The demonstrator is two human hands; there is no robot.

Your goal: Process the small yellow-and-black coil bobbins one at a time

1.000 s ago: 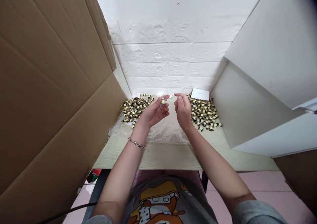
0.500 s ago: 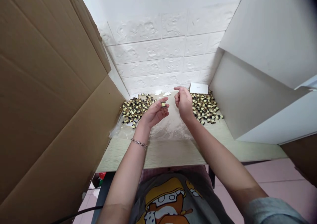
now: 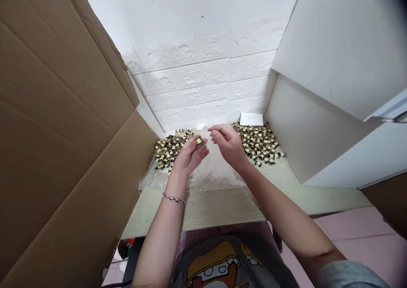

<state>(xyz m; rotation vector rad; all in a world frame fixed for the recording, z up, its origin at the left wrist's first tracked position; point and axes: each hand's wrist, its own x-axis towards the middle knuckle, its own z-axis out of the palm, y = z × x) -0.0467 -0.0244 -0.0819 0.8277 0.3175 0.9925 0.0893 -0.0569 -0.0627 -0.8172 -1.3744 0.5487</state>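
My left hand [image 3: 190, 154] is closed on a small electronic transformer [image 3: 199, 141] with a yellow-taped middle, a black body and metal pins. It holds the part by thumb and fingertips above the table. To its right, my right hand [image 3: 226, 146] hovers apart from the transformer, index finger stretched left and the other fingers loosely bent. Nothing shows in the right hand. Behind the left hand lies a pile of similar transformers [image 3: 167, 150]. A second pile [image 3: 259, 141] spreads to the right of the right hand.
Clear plastic sheeting [image 3: 213, 175] covers part of the pale wooden table [image 3: 222, 205]. A white card [image 3: 251, 118] rests against the right pile's back. A tall cardboard wall [image 3: 73, 152] encloses the left side, white panels [image 3: 318, 131] the right. A white brick-patterned wall [image 3: 190, 84] stands behind.
The view has shifted slightly. My right hand has moved left, closer to the left hand, and its fingers have loosened. The left hand still holds the transformer, now turned a little.
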